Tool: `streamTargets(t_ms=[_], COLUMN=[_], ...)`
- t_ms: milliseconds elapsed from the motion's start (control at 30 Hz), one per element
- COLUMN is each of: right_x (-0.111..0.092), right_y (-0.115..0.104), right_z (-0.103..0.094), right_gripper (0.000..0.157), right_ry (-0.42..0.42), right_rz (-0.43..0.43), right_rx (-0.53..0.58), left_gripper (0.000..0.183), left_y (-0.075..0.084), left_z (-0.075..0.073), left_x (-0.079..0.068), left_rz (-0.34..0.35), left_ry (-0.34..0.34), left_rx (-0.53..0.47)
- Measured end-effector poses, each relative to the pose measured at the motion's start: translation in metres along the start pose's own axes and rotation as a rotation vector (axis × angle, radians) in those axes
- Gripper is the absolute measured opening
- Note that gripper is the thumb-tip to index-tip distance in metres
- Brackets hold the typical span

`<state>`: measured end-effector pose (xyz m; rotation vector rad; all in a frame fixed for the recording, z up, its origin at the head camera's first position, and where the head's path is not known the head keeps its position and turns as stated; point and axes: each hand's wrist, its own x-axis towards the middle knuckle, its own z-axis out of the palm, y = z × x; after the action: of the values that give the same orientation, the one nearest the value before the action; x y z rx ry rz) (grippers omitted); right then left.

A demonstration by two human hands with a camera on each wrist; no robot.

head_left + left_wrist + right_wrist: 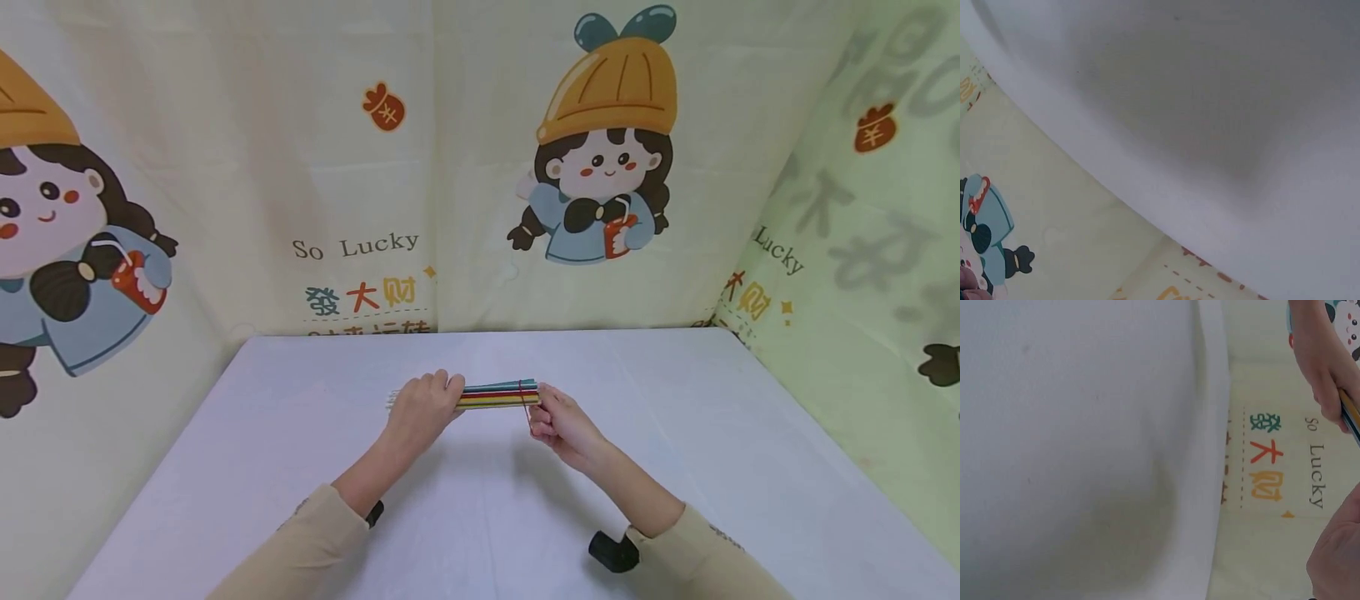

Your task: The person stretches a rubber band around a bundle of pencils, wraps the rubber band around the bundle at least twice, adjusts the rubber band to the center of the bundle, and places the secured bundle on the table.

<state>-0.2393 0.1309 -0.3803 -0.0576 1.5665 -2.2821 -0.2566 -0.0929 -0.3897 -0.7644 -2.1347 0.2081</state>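
My left hand (423, 408) grips a bundle of thin coloured sticks (491, 396), held level above the white table. Pale tips stick out on the left of the fist, while blue-green, red and yellow lengths show to its right. Around the bundle's right end runs a thin red rubber band (528, 417), drawn down taut to my right hand (566, 429), whose curled fingers pinch it beside the stick ends. In the right wrist view, the left hand (1322, 359) and part of the bundle (1350, 419) appear at the right edge. Only a sliver of fingers (971, 281) shows in the left wrist view.
A white-covered table (300, 517) lies beneath both hands and takes their shadows. Behind it and on both sides hangs a cream cloth (480, 167) printed with cartoon figures and lettering. Black camera mounts (615, 552) sit below the beige sleeves (322, 533).
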Motion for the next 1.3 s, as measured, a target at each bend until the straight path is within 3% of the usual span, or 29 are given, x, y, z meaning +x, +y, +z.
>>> streamTargets(t_ms=[167, 267, 600, 733, 933, 1133, 1300], right_x=[0.004, 0.007, 0.007, 0.005, 0.000, -0.004, -0.011], right_y=[-0.009, -0.013, -0.019, -0.017, -0.009, 0.000, 0.007], right_z=[-0.008, -0.011, -0.008, 0.000, 0.014, 0.022, 0.025], right_gripper=[0.016, 0.017, 0.025, 0.020, 0.015, 0.009, 0.025], right_ry=[-0.002, 0.003, 0.099, 0.176, 0.282, 0.345, 0.329], right_rz=[-0.036, -0.058, -0.077, -0.158, -0.372, -0.561, -0.645], right_rx=[-0.330, -0.473, -0.646, -0.810, -1.084, -0.982, -0.890], left_gripper=[0.040, 0.039, 0.032, 0.024, 0.022, 0.035, 0.041], left_y=[-0.001, -0.001, 0.012, 0.020, 0.032, 0.029, 0.021], left_z=[-0.003, -0.005, 0.000, 0.003, 0.005, 0.001, 0.001], left_x=[-0.001, -0.003, -0.012, -0.013, -0.013, -0.005, 0.000], left_rz=[0.064, 0.083, 0.094, 0.087, 0.024, -0.118, -0.208], left_ry=[0.006, 0.000, -0.015, 0.001, -0.027, -0.111, -0.168], left_rx=[-0.003, 0.015, 0.084, 0.136, 0.164, 0.162, 0.107])
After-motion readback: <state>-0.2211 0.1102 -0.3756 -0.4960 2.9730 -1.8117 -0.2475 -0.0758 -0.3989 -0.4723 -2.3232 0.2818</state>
